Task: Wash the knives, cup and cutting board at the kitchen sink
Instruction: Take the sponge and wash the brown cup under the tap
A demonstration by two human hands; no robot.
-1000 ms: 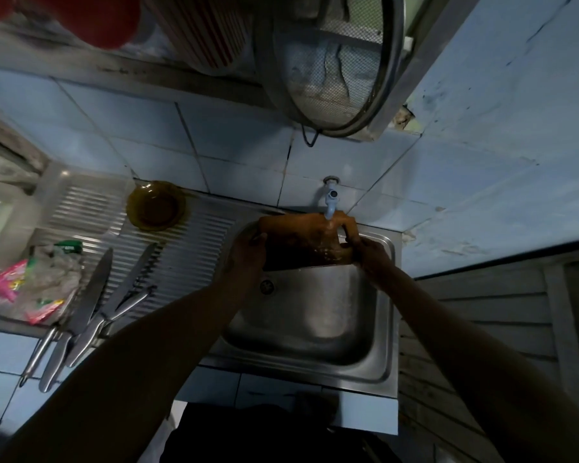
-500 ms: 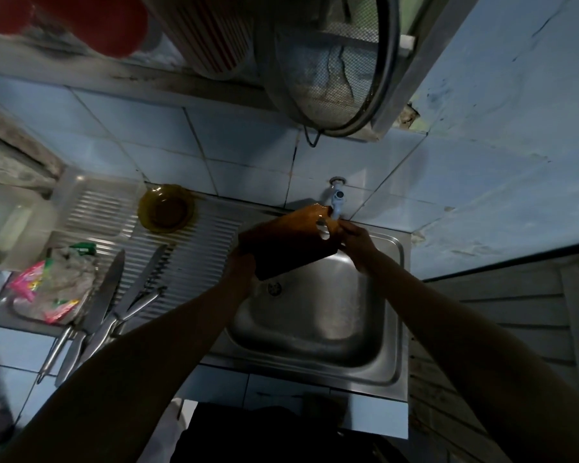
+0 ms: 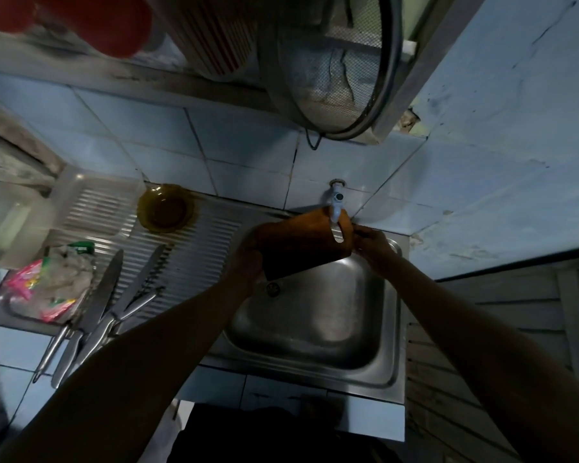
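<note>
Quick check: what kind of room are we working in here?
Likely a small home kitchen: a steel sink under a wall tap, knives on the drainboard, tiled wall behind.

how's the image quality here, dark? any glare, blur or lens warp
Head view: dim and bluish, so both hands and the cutting board read as dark shapes; soft glare on the sink basin and knives; wide-angle warp bends the wall tiles and counter edges; the red object and left edge are blurred.
</note>
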